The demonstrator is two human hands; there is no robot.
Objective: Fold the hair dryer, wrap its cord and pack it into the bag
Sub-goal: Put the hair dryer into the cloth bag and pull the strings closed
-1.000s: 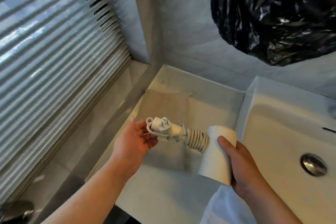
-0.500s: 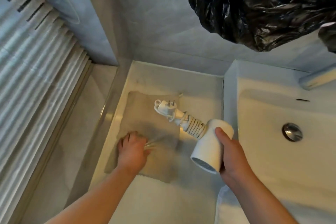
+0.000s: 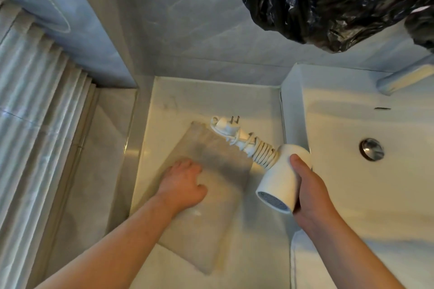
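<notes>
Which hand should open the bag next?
Left. The left hand rests on the flat bag; the right hand grips the hair dryer, cord wrapped round its handle.

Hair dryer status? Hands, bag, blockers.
Right hand grips hair dryer, cord wrapped. Left hand on bag, grip unclear. Bag flat on counter, dryer not in. No blockers seen.

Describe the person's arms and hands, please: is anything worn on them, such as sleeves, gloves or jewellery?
Nothing worn shows. The left forearm and the right forearm are bare, with no sleeve in view. The left hand and the right hand have no glove, and no ring, watch or bracelet shows on the parts in view.
</notes>
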